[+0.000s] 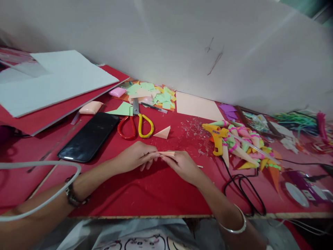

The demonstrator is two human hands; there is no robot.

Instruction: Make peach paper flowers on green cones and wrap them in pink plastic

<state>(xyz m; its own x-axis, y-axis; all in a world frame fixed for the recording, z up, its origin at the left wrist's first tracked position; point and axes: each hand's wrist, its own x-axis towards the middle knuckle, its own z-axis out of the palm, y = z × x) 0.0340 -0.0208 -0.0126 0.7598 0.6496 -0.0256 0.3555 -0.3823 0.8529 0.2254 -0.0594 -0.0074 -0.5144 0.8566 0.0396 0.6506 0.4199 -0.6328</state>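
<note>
Between both hands, just above the red table, is a small folded piece of peach paper point(167, 153). My left hand point(137, 156) pinches its left end with thumb and fingers. From the other side, my right hand point(183, 166) grips it, the thumb along its lower edge. Just beyond the hands lies another folded peach paper triangle point(163, 132). Scissors point(135, 121) with one red and one yellow handle rest behind my left hand. A black phone point(90, 137) lies left of them, screen up.
A yellow glue gun point(218, 137) with a looping black cable point(243, 192) lies right, against a pile of colourful paper cones point(244, 149). Cut paper pieces point(153, 95) and a peach sheet point(197, 106) are along the wall. White boards point(59, 83) occupy the left. A white cable point(39, 165) crosses my left forearm.
</note>
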